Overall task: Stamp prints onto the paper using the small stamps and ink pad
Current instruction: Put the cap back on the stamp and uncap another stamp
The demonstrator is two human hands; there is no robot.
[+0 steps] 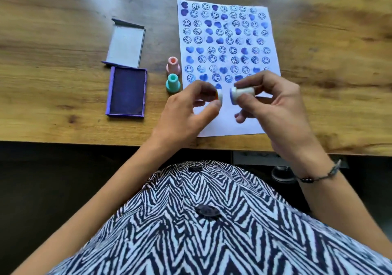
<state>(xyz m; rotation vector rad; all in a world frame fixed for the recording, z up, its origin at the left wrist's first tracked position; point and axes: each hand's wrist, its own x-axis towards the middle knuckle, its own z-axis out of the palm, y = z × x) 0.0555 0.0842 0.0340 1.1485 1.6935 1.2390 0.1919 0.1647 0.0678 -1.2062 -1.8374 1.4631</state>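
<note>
A white paper (250,124) lies on the wooden table, covered in rows of blue smiley and heart prints down to my hands. My right hand (273,105) grips a small white stamp (241,93) lying sideways, its blue inked face pointing left. My left hand (191,109) pinches a small white cap (219,95) with an orange rim, a short gap away from the stamp's face. Both hands hover over the paper's lower part. The open purple ink pad (127,92) sits left of the paper. A pink stamp (172,64) and a teal stamp (172,83) stand upright between pad and paper.
The ink pad's grey lid (126,44) lies open behind the pad. The table's front edge (84,142) runs just below my wrists. A bracelet (318,176) circles my right wrist.
</note>
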